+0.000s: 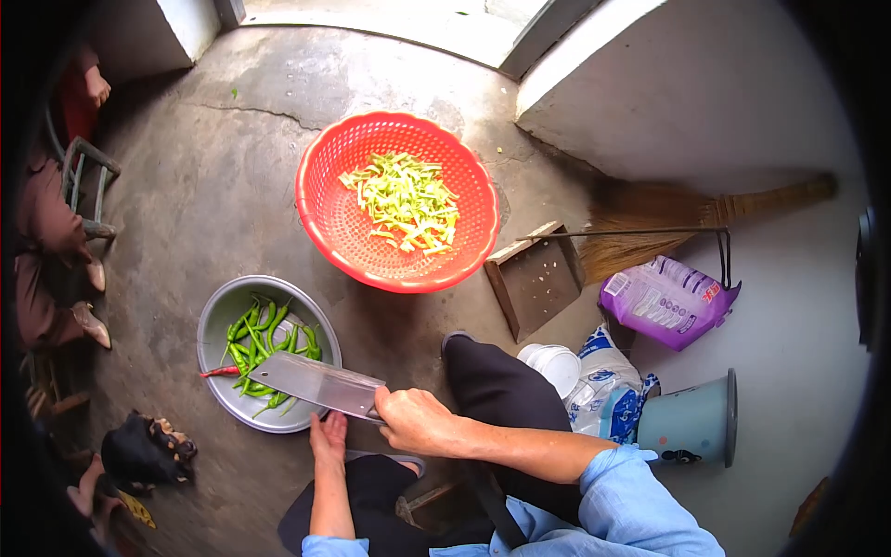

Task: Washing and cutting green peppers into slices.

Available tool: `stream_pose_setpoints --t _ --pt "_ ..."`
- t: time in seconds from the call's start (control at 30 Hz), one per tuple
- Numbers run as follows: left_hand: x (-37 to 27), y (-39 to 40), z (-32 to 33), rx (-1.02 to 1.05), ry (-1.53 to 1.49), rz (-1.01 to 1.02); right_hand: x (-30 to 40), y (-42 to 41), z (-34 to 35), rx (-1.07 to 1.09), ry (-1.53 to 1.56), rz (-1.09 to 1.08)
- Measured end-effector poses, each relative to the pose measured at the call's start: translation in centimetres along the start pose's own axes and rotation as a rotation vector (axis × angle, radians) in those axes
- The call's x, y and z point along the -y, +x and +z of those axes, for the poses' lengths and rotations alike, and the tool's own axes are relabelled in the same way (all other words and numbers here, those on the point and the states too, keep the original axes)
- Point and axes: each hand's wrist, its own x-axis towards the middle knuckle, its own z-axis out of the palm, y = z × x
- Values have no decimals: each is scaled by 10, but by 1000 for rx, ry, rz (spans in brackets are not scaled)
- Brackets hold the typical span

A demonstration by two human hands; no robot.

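Note:
My right hand (pixel 418 418) grips the handle of a cleaver (pixel 317 383), whose broad metal blade reaches left over a metal bowl (pixel 212 327). In that bowl lie several green chili peppers (pixel 254 327) and a red chili pepper (pixel 220 372) near its left side. Below the blade, my left hand (pixel 329 435) is at the bowl's lower right rim, palm up with nothing seen in it; whether it touches the rim I cannot tell. Farther out on the floor stands a red perforated plastic basket (pixel 327 240) holding a pile of cut light-green vegetable pieces (pixel 404 198).
A dustpan (pixel 536 285), a straw broom (pixel 640 223), a purple package (pixel 665 299), white tubs (pixel 553 365) and a blue-grey bin (pixel 686 421) line the right wall. People sit at the left edge near a stool (pixel 90 188); a black-and-tan dog (pixel 143 449) lies near them.

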Motion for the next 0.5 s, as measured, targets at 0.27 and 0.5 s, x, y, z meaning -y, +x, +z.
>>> stream_pose_setpoints --t 0.27,0.5 --pt "30 -215 110 824 270 -54 -5 -27 -5 -214 -31 -104" --pt "74 -243 140 651 428 237 -36 -84 11 -256 91 -180"
